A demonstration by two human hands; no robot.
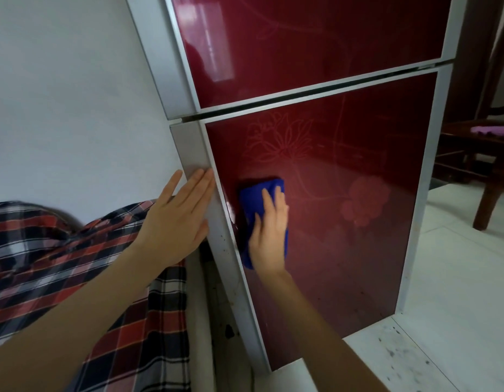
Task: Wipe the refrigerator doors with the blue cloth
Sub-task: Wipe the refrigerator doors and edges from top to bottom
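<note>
The refrigerator has two glossy dark red doors with grey frames: an upper door (316,41) and a lower door (344,222) with a faint flower pattern. A folded blue cloth (252,199) lies flat against the lower door near its left edge. My right hand (269,230) presses the cloth onto the door with straight fingers. My left hand (177,219) rests flat, fingers straight, on the grey side edge (194,142) of the lower door.
A white wall (69,94) is to the left. A red, black and white plaid fabric (75,264) hangs at lower left. A dark wooden chair (483,165) with a purple cushion stands at the right on a pale tiled floor (457,292).
</note>
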